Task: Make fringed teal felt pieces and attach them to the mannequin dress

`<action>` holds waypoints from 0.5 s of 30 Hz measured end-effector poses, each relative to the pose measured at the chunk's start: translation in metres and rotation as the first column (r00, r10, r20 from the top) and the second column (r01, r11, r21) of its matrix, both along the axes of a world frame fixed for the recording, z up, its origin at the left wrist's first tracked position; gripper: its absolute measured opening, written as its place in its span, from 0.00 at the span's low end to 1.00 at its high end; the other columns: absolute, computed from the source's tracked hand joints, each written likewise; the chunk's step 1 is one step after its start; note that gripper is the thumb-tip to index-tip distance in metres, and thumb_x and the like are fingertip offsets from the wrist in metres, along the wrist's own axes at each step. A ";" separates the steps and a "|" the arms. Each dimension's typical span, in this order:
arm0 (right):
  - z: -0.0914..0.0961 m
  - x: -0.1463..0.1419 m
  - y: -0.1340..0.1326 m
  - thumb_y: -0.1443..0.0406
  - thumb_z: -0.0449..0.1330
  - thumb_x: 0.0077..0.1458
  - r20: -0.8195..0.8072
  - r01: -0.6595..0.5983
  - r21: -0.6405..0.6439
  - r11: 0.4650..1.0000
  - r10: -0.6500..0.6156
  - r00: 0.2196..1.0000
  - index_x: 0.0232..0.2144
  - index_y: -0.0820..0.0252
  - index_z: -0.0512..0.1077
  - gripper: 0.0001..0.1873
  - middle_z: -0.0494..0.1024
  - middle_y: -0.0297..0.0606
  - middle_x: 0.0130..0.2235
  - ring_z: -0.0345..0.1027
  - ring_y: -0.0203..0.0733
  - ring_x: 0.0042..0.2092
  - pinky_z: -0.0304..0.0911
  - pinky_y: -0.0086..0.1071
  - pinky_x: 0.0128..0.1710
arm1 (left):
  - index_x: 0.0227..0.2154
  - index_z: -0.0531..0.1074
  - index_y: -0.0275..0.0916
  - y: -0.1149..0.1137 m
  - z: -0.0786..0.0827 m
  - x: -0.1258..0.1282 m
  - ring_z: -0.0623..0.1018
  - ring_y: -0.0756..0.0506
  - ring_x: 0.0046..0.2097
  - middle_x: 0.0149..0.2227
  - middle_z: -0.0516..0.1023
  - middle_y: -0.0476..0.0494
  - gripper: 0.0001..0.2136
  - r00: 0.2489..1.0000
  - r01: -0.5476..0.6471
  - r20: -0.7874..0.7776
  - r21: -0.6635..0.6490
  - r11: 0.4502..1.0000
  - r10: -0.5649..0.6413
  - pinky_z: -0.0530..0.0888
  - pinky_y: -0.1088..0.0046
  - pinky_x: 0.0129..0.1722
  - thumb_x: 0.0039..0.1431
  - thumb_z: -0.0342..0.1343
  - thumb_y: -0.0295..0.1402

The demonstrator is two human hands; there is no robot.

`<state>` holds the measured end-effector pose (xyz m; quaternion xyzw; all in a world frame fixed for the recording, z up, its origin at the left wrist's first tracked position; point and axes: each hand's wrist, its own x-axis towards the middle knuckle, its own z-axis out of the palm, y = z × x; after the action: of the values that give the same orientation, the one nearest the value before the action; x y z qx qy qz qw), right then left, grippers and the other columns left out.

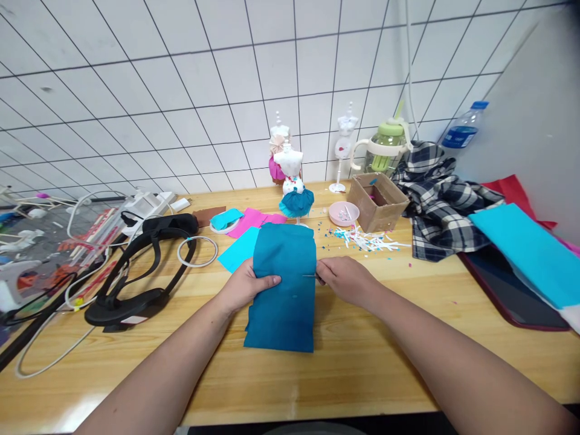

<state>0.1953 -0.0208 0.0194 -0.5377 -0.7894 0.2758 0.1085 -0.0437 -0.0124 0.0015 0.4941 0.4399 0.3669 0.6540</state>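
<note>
Your left hand (244,284) grips a teal sheet (285,302) at its nine o'clock edge; your right hand (342,279), at three, holds a metal blade (309,276) over it. Around them: teal-skirted mannequin (295,196) at twelve, plaid cloth (446,208) at two, black headset (122,306) at nine.

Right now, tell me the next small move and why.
Probably snip inward with the scissors-like tool in the right hand: its thin blade reaches over the right edge of the teal sheet, and the left hand grips the opposite edge.
</note>
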 end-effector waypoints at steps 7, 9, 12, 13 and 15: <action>0.002 0.000 -0.001 0.59 0.41 0.65 0.051 0.006 0.029 1.000 -0.007 0.999 0.24 0.57 0.68 0.23 0.76 0.35 0.29 0.66 0.38 0.32 0.49 0.29 0.30 | 0.45 0.71 0.36 0.000 0.000 0.001 0.82 0.37 0.39 0.40 0.82 0.38 0.26 1.000 -0.018 -0.006 0.006 1.000 0.018 0.78 0.59 0.39 0.40 0.70 0.33; 0.002 -0.001 -0.002 0.60 0.41 0.65 0.045 0.010 0.025 1.000 -0.011 0.999 0.24 0.57 0.68 0.23 0.76 0.35 0.29 0.66 0.38 0.33 0.50 0.29 0.31 | 0.44 0.72 0.35 0.000 -0.001 0.001 0.82 0.36 0.39 0.40 0.82 0.38 0.25 1.000 -0.012 -0.007 0.011 1.000 0.012 0.78 0.59 0.39 0.40 0.70 0.33; 0.001 -0.002 -0.002 0.62 0.42 0.64 0.039 0.019 0.023 1.000 -0.020 0.999 0.24 0.58 0.68 0.21 0.77 0.35 0.30 0.67 0.38 0.33 0.50 0.29 0.31 | 0.44 0.72 0.36 0.000 -0.002 0.001 0.81 0.37 0.40 0.41 0.82 0.39 0.25 1.000 0.001 -0.001 0.025 1.000 -0.001 0.78 0.59 0.40 0.41 0.70 0.33; 0.001 -0.003 -0.003 0.63 0.42 0.64 0.043 0.022 0.027 0.999 -0.023 0.999 0.25 0.58 0.68 0.21 0.77 0.35 0.30 0.67 0.38 0.34 0.50 0.29 0.31 | 0.44 0.72 0.36 0.000 -0.002 0.002 0.81 0.37 0.40 0.41 0.82 0.39 0.25 1.000 0.003 0.001 0.029 1.000 -0.003 0.78 0.59 0.40 0.41 0.70 0.33; 0.000 -0.004 -0.003 0.63 0.42 0.64 0.055 0.023 0.037 0.999 -0.025 0.998 0.25 0.58 0.69 0.20 0.77 0.35 0.31 0.68 0.38 0.34 0.50 0.29 0.31 | 0.44 0.72 0.36 0.000 -0.002 0.002 0.81 0.37 0.41 0.41 0.82 0.39 0.25 1.000 0.007 0.002 0.030 1.000 -0.007 0.78 0.59 0.40 0.41 0.70 0.33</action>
<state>0.1916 -0.0235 0.0194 -0.5525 -0.7905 0.2450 0.0994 -0.0417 -0.0126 -0.0005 0.5052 0.4318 0.3717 0.6482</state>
